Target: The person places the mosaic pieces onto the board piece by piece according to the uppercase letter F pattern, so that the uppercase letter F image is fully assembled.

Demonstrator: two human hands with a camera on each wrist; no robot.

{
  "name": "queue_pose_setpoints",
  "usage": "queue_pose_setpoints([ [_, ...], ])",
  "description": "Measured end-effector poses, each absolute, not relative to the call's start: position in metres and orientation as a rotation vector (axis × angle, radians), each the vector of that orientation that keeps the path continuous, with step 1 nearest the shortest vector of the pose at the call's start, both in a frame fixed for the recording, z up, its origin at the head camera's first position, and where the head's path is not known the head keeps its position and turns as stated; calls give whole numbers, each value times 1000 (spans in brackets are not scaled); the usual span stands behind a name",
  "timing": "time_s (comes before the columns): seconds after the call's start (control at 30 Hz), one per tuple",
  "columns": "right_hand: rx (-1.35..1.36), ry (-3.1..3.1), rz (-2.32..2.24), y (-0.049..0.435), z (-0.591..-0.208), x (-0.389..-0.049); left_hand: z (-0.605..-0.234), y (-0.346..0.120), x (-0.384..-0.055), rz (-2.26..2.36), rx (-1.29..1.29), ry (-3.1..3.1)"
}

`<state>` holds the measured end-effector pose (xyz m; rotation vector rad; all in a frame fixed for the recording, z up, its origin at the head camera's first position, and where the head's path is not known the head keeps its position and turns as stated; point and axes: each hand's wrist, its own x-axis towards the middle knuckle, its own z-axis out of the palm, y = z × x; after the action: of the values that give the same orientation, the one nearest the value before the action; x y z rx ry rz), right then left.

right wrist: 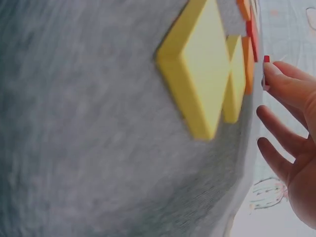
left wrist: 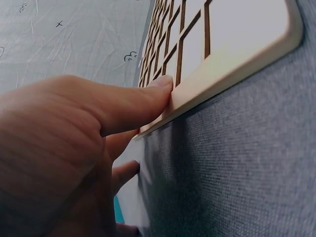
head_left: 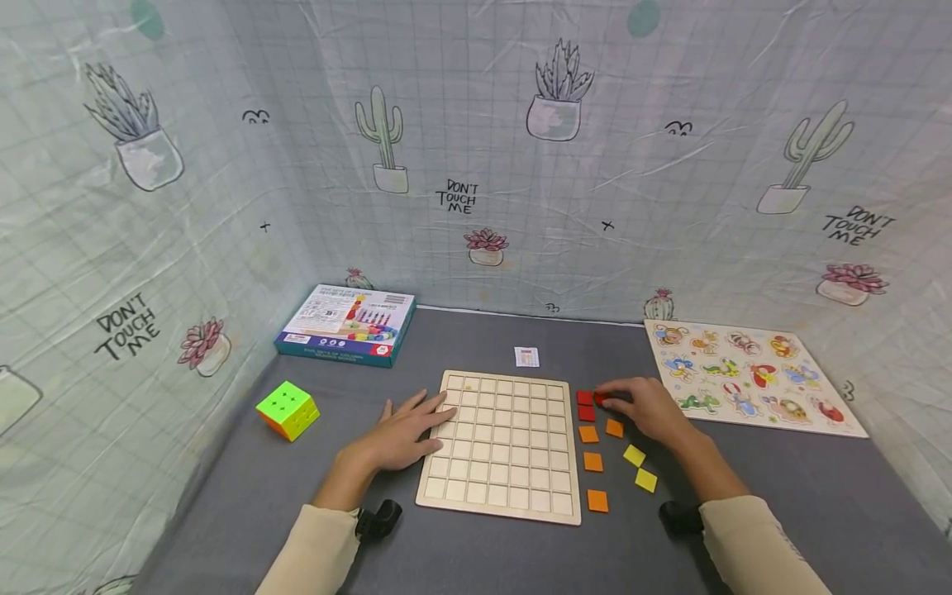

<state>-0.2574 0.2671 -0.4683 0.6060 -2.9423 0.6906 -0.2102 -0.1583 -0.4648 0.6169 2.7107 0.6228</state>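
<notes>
A wooden grid board (head_left: 500, 446) lies flat on the grey table. My left hand (head_left: 402, 433) rests on its left edge with fingers spread; the left wrist view shows the thumb (left wrist: 148, 101) touching the rim. To the right of the board, my right hand (head_left: 649, 409) pinches a small red square tile (right wrist: 266, 59) between thumb and fingertips. Two more red tiles (head_left: 586, 413) lie beside these fingertips, along the board's right edge. Below them are several orange tiles (head_left: 592, 462). Two yellow tiles (head_left: 645, 480) lie under the right forearm's left side.
A small printed card (head_left: 526, 357) lies behind the board. At the back left is a flat toy box (head_left: 345, 324), with a green and yellow puzzle cube (head_left: 287, 410) in front of it. A wooden insect puzzle board (head_left: 751, 376) lies at the back right, against the patterned curtain (head_left: 476, 149).
</notes>
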Motion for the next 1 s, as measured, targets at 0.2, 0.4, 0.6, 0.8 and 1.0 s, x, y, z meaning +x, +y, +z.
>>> queue_pose_setpoints([
  [0.2,634,-2804,826,252,-460,-255,-465,-154,-210,619,631,2713],
  [0.4,641,-2758,942,229,-448,-252,-464,-152,-209,631,628,2714],
  [0.6,649,-2714,1078,208,-443,-248,-462,-154,-212,652,629,2708],
  [0.8,663,-2701,1167,182,-441,-245,-462,-156,-214,654,629,2702],
  [1.0,722,-2690,1225,158,-440,-243,-462,-156,-214,670,627,2705],
])
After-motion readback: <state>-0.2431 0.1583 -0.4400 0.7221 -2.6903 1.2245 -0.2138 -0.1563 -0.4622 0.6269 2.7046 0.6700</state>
